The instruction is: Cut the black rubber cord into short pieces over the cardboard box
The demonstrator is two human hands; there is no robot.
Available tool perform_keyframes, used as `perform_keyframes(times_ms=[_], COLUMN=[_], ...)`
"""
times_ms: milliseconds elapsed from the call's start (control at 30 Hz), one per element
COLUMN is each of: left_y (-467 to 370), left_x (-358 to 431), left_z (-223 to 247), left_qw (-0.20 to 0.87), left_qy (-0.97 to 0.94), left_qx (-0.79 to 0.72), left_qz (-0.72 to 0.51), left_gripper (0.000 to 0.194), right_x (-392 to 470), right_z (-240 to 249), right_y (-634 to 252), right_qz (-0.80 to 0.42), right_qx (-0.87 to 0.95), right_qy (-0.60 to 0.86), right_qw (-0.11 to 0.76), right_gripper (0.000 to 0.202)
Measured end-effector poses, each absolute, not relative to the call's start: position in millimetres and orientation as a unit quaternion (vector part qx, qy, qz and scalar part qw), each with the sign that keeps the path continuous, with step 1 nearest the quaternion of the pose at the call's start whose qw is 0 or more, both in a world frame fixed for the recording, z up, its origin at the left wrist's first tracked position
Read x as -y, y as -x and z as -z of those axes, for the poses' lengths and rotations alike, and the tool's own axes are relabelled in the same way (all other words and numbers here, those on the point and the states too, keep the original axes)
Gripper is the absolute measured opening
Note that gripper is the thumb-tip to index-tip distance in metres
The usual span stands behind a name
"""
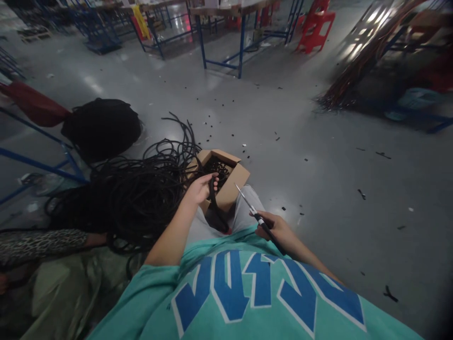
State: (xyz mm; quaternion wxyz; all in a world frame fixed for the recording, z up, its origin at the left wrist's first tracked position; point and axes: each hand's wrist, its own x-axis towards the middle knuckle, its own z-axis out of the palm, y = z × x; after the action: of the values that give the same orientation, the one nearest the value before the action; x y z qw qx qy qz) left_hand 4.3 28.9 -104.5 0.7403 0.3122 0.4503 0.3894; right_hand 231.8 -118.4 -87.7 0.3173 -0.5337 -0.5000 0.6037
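My left hand (201, 189) is closed round a black tube (214, 196) above the near side of an open cardboard box (228, 191). Small black pieces (221, 169) lie inside that box. To the right, my right hand (274, 228) grips a long tool (256, 215) with a black handle and a thin metal tip that points up and left toward the box. The tool looks like scissors, though its blades are hard to make out. A large tangle of black tubing (130, 198) lies beside the box on the left.
A round black bundle (102, 127) sits behind the tangle. Blue metal bars (42, 163) stand at the left, near another person's patterned sleeve (42, 243). Blue-legged tables (226, 9), a red stool (314, 30) and a bundle of wires (364, 59) are farther off. Black scraps dot the floor.
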Motion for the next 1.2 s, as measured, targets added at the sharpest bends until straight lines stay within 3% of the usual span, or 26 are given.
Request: perform_keyframes(times_ms=[100, 200, 667, 1200], left_y=[-1, -2, -20, -25], left_x=[7, 35, 79, 95], left_z=[90, 75, 46, 36], left_qw=[0.769, 0.74, 0.631, 0.626], left_qy=[-0.305, -0.332, -0.42, -0.484], left_qx=[-0.357, -0.346, -0.413, -0.424], left_qz=[-0.434, -0.471, -0.504, -0.44], left_gripper=[0.044, 0.055, 0.03, 0.019], right_x=[115, 114, 120, 118], right_z=[84, 80, 51, 39], right_y=[-227, -223, -226, -215], right_qz=[-0.621, -0.633, -0.578, -0.524], right_qx=[0.49, 0.494, 0.605, 0.659], right_qy=[0.528, 0.509, 0.48, 0.469], right_qw=[0.307, 0.308, 0.264, 0.266], right_gripper=[0.041, 0.045, 0.067, 0.066])
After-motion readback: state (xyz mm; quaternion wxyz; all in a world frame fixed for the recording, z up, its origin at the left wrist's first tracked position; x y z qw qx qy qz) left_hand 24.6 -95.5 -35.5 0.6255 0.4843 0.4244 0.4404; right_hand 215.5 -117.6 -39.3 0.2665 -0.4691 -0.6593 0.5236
